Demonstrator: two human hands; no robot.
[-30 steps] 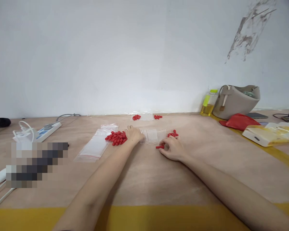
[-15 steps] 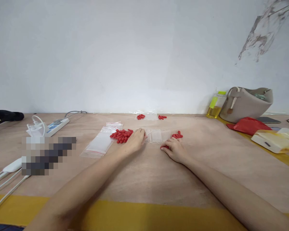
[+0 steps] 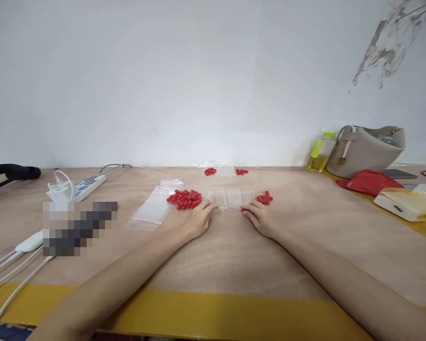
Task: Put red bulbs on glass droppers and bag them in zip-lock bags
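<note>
My left hand (image 3: pixel 199 219) is closed at the near left side of a row of thin clear tubes (image 3: pixel 230 199). A short whitish end, apparently of one clear tube, pokes out at its fingertips. Opposite it, my right hand (image 3: pixel 263 220) pinches a small red rubber bulb, mostly covered by the fingers, at the row's near right edge. Beyond the left hand lies a large heap of red rubber bulbs (image 3: pixel 183 199). A smaller group of red bulbs (image 3: pixel 265 198) rests just past the right hand.
Clear zip bags (image 3: pixel 151 208) lie left of the heap. Against the wall is a clear bag (image 3: pixel 225 172) with red bulbs at both ends. A power strip (image 3: pixel 88 187) with cables stands left; a bottle (image 3: pixel 318 154), grey handbag (image 3: pixel 365 151) and red pouch (image 3: pixel 367 182) are right.
My left hand has drawn back from the tubes toward me, with a whitish end now at its fingertips. My right hand stays by the row's right edge, still on the red bulb.
</note>
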